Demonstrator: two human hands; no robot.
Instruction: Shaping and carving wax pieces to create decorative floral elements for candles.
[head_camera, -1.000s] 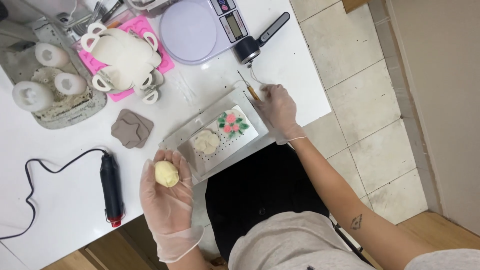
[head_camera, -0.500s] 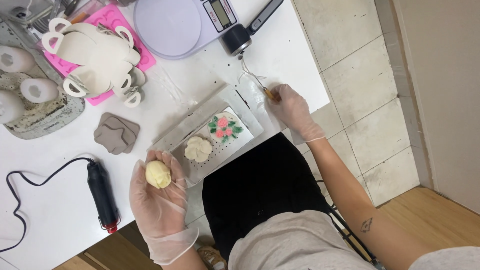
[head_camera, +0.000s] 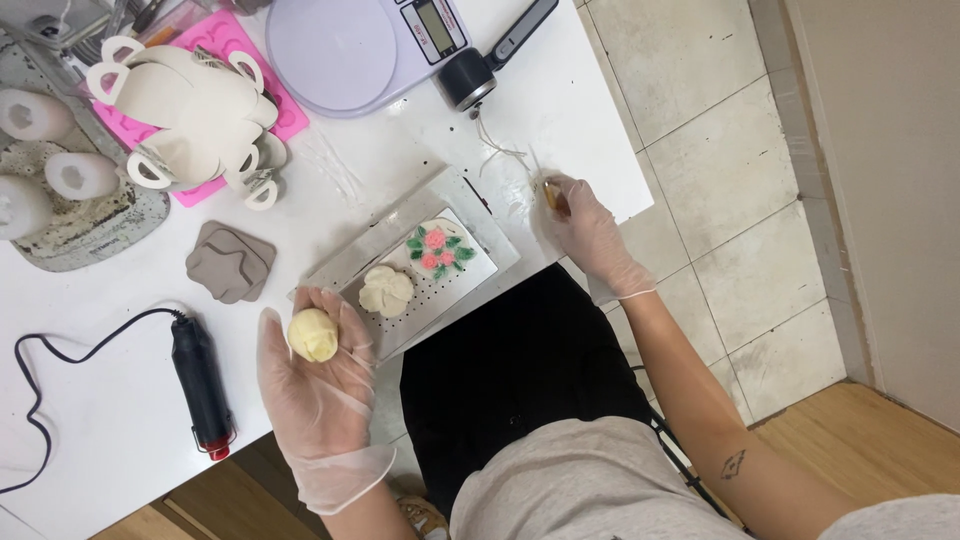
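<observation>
Surface: white worktable (head_camera: 90, 400) seen from above, pale floor tiles (head_camera: 720, 150) to its right and a strip of wooden floor (head_camera: 850, 440) beyond
Left hand: the gloved left hand (head_camera: 315, 375) lies palm up over the table's near edge, fingers cupped around a pale yellow flower-shaped piece (head_camera: 313, 335) that rests in the palm
Right hand: the gloved right hand (head_camera: 585, 235) sits at the table's right edge, closed around a thin brown-tipped tool (head_camera: 550, 195); its lower end is hidden in the fist
Tray: a flat perforated metal tray (head_camera: 475, 225) lies between the two hands, carrying a cream flower piece (head_camera: 386, 290) and a painted piece with pink blooms and green leaves (head_camera: 438, 250)
Near the left hand: a black hand tool with a red end (head_camera: 200, 385) and its cord (head_camera: 60, 345), just left of the wrist; a grey clay slab (head_camera: 230, 262) above it
Far side: a round lilac kitchen scale (head_camera: 345, 50), a pink mould (head_camera: 225, 60) under white looped cut-outs (head_camera: 185, 105), a grey mat (head_camera: 90, 215) with three white lumps
Change: against half a second ago, the left hand holds the yellow piece in the same cupped way; the right hand stays by the table's right edge with the tool; the tray and its two pieces keep their places
</observation>
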